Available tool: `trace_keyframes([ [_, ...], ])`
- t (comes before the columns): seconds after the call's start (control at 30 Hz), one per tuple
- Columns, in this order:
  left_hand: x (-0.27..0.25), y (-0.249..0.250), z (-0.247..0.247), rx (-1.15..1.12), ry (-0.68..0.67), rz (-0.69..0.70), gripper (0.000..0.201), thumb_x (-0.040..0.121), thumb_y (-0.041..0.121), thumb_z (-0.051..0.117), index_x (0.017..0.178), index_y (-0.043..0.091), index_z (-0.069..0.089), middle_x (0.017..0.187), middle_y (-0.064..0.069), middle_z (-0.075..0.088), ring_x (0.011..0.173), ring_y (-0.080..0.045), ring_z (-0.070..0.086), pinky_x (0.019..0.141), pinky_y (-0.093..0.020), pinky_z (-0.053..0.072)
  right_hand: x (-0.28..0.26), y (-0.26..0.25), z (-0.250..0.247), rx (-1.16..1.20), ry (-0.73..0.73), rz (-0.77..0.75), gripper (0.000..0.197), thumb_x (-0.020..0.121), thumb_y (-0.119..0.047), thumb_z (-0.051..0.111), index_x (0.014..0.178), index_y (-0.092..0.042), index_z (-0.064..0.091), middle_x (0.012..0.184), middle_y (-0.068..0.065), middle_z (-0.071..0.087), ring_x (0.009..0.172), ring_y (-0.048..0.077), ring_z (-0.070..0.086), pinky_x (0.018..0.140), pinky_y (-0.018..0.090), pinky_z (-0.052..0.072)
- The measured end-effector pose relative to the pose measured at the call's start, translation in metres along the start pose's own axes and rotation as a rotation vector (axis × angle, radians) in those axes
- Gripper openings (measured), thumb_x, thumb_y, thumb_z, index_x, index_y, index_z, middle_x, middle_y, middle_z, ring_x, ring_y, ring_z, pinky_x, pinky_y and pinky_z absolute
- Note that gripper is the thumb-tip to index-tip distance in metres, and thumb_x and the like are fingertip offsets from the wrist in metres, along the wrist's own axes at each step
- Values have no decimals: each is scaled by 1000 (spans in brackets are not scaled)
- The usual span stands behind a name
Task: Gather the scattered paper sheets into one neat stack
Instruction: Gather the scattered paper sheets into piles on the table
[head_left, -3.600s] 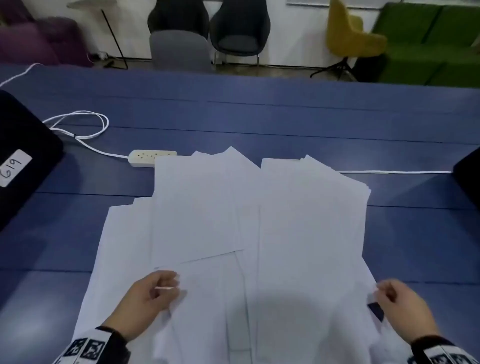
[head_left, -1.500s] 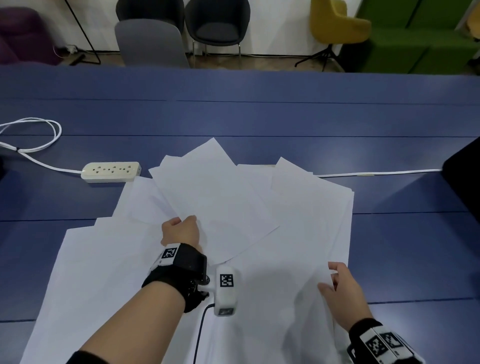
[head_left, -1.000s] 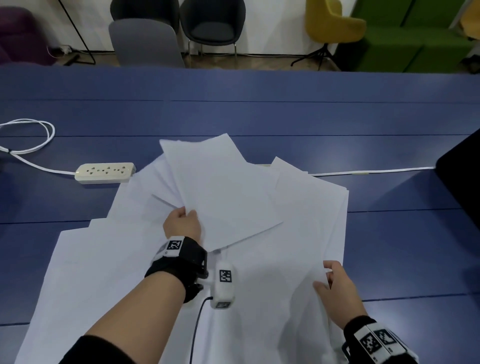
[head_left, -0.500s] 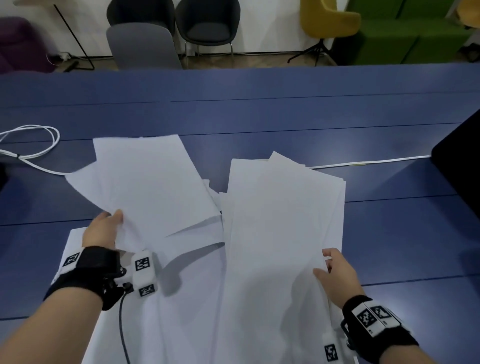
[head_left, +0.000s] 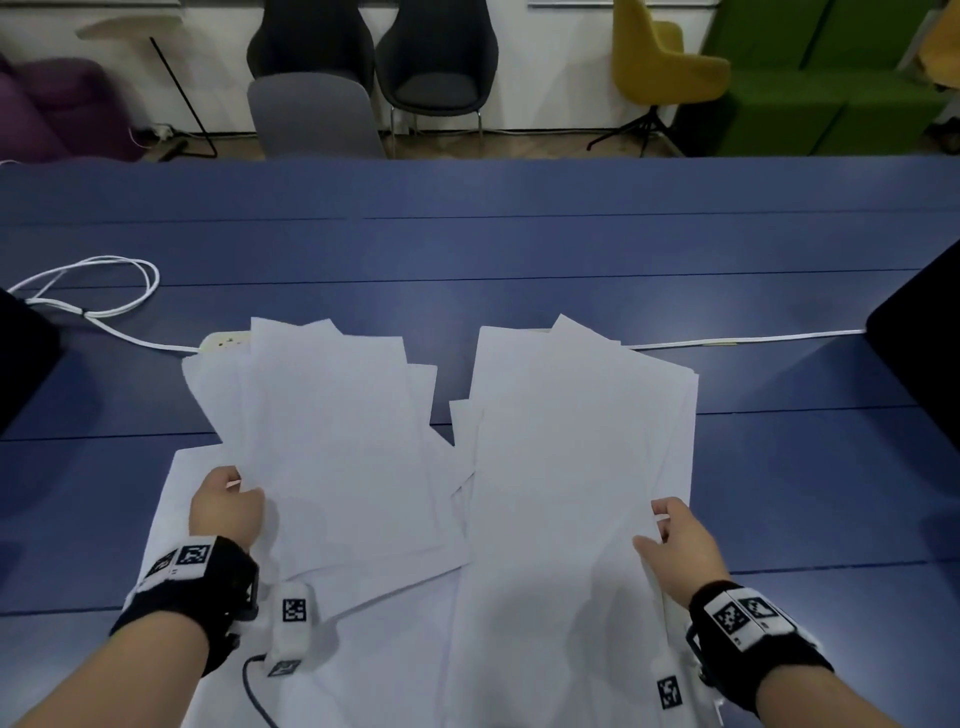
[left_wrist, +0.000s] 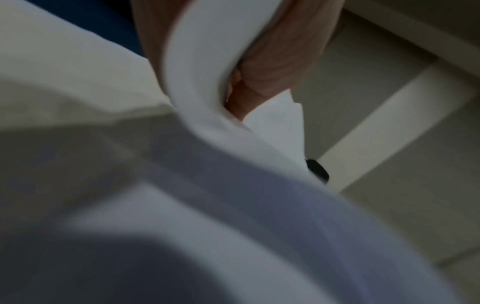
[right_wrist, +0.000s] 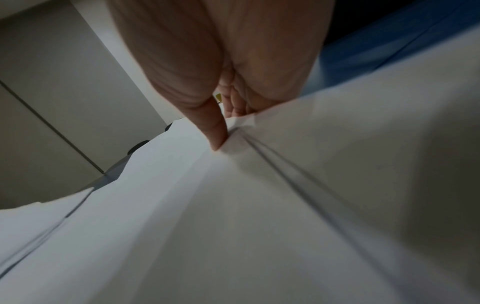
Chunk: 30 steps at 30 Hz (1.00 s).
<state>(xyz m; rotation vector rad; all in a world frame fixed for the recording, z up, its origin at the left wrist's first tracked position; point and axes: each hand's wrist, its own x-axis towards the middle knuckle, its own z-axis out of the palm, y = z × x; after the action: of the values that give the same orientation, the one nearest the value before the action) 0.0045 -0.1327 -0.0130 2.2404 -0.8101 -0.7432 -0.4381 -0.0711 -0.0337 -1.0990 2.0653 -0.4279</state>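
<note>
White paper sheets lie in two loose bundles on the blue table (head_left: 519, 260). My left hand (head_left: 226, 506) grips the near left edge of the left bundle (head_left: 332, 431), which is lifted and fanned; in the left wrist view the paper (left_wrist: 197, 67) curls round my fingers (left_wrist: 280, 51). My right hand (head_left: 675, 545) pinches the right edge of the right bundle (head_left: 576, 441); the right wrist view shows my thumb (right_wrist: 207, 115) pressed on the sheets (right_wrist: 233, 205). More sheets (head_left: 389, 660) lie flat beneath both bundles near the front edge.
A white power strip (head_left: 223, 342) peeks out behind the left bundle, its cable (head_left: 104, 291) looping to the far left. A thin white cable (head_left: 753, 340) runs right to a black object (head_left: 930, 332). Another black object (head_left: 21, 364) sits at the left edge. Chairs stand beyond the table.
The left hand swung its lifted sheets from the middle out to the left, then back in a little, so the pile now stands split in two bundles. The right hand kept its grip.
</note>
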Motion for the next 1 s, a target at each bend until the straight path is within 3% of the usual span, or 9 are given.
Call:
trace_keyframes([
  [0.13, 0, 3, -15, -105, -87, 30, 25, 88, 5, 54, 113, 5, 58, 111, -14, 64, 91, -27, 54, 83, -33, 42, 1, -1, 1, -10, 2, 0, 40, 85, -12, 60, 123, -12, 48, 97, 8, 53, 83, 24, 53, 71, 27, 39],
  [0.27, -29, 18, -2, -145, -203, 130, 19, 90, 0, 54, 108, 3, 56, 89, -8, 57, 89, -21, 52, 66, -20, 40, 1, 0, 2, -5, -8, 3, 40, 86, -13, 60, 124, -11, 48, 104, 9, 56, 91, 25, 54, 77, 28, 40],
  [0.4, -55, 24, 37, -138, -344, 186, 22, 87, -6, 56, 108, 1, 57, 100, -13, 63, 94, -22, 58, 86, -29, 41, 4, -2, 1, -17, -21, -7, 40, 88, -18, 59, 126, -8, 49, 113, 9, 55, 97, 20, 48, 83, 27, 36],
  [0.53, -74, 29, 81, -10, -380, 190, 31, 83, 0, 62, 113, 3, 56, 99, -9, 60, 91, -23, 56, 95, -32, 44, 17, 4, -9, -26, 189, 50, 8, 81, -13, 58, 78, -12, 51, 100, 16, 53, 86, 27, 47, 79, 36, 44],
  [0.63, -93, 39, 107, 86, -415, 193, 32, 83, 11, 64, 113, 5, 53, 110, -14, 61, 97, -26, 57, 95, -31, 45, 22, 2, -13, 24, 226, 187, 34, 83, -14, 56, 110, 6, 55, 121, 27, 51, 106, 38, 51, 84, 38, 43],
  [0.73, -111, 49, 129, 136, -445, 181, 63, 84, 20, 62, 140, 2, 39, 137, -17, 46, 126, -32, 48, 106, -35, 39, 23, -10, -11, 66, 172, 151, 21, 85, -11, 51, 100, 0, 58, 117, 25, 54, 90, 34, 53, 79, 31, 42],
  [0.83, -120, 58, 146, 140, -480, 181, 62, 78, 24, 62, 132, -1, 45, 136, -23, 48, 122, -40, 51, 103, -45, 44, 29, -14, -2, 50, 94, 72, 38, 80, -22, 48, 111, -6, 60, 120, 23, 53, 97, 38, 58, 91, 42, 50],
  [0.93, -121, 66, 151, 114, -480, 131, 65, 70, 29, 61, 124, -3, 47, 126, -25, 53, 114, -43, 54, 95, -49, 48, 31, -20, -4, 116, 65, 43, 29, 84, -17, 50, 107, -2, 60, 116, 20, 57, 82, 28, 61, 74, 33, 53],
  [1.0, -118, 69, 151, 92, -433, 121, 64, 61, 34, 56, 114, -2, 52, 118, -24, 59, 107, -43, 57, 93, -50, 48, 36, -22, -7, 148, 109, 72, 18, 86, -12, 51, 97, 1, 55, 110, 17, 55, 71, 23, 52, 62, 28, 42],
])
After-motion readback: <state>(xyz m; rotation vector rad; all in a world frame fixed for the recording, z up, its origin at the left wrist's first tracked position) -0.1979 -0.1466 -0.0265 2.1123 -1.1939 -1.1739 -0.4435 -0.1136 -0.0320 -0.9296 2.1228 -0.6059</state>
